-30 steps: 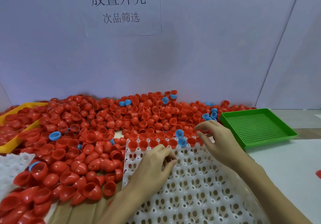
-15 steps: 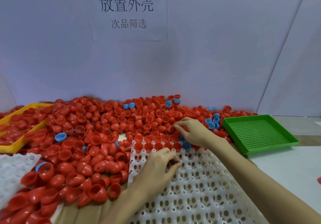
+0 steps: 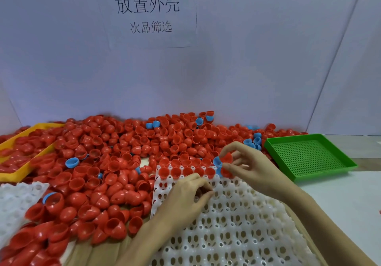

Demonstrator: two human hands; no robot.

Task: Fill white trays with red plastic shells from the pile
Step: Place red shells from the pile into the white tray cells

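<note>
Right hand (image 3: pixel 253 162) is back from the pile (image 3: pixel 127 152), now pinching a red shell (image 3: pixel 226 157) above the white tray (image 3: pixel 237 214) top row; next slot fill. Left hand (image 3: pixel 185 195) fingers curled on tray, possibly holding something, can't tell.

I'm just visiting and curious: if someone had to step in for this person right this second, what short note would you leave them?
Right hand: pinches a red shell above the far row of the white tray, just past the last filled pocket.
Left hand: rests on the tray, fingers curled against it, seemingly steadying it.
Pile of red shells: lies behind and left of the tray, with a few blue shells mixed in.
Done: only the far row holds shells, about five red ones.
Left: seat the held shell, then fill every remaining pocket. A second white tray sits at the left edge; the green tray holds nothing.
</note>
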